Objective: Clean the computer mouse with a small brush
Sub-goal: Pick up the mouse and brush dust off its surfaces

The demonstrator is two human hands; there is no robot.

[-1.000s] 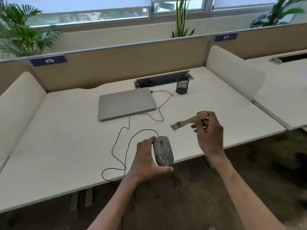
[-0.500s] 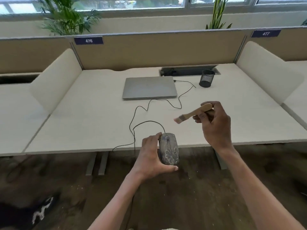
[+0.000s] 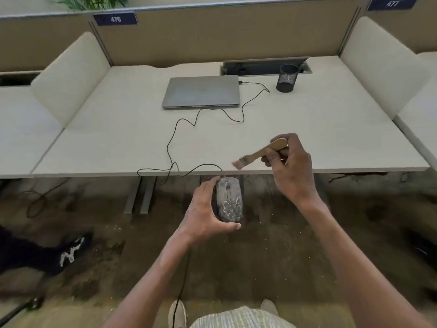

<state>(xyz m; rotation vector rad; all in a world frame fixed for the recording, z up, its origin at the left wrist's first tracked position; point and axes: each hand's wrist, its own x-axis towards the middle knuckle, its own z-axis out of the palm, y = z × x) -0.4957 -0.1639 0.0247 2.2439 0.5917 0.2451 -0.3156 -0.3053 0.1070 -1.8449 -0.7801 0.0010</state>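
Left grip: the fingers and thumb curl round the computer mouse, grasping it from its left side and rear, with the thumb under its near end. The mouse sits in the lower centre of the frame, held in the air just in front of the table's near edge, above the floor; its top faces the camera and is mottled with pale dust. Right grip: the fingers pinch the wooden handle of a small brush, right of centre, over the near edge of the table. The bristles point to the lower left and hang apart from the mouse, above and to its right. A black cable runs from the mouse across the table in loose loops to a closed grey laptop at upper centre. A black mesh cup stands to the right of the laptop, beside an open cable hatch. Padded dividers flank the table at left and right; a label reading 476 is fixed at upper left.
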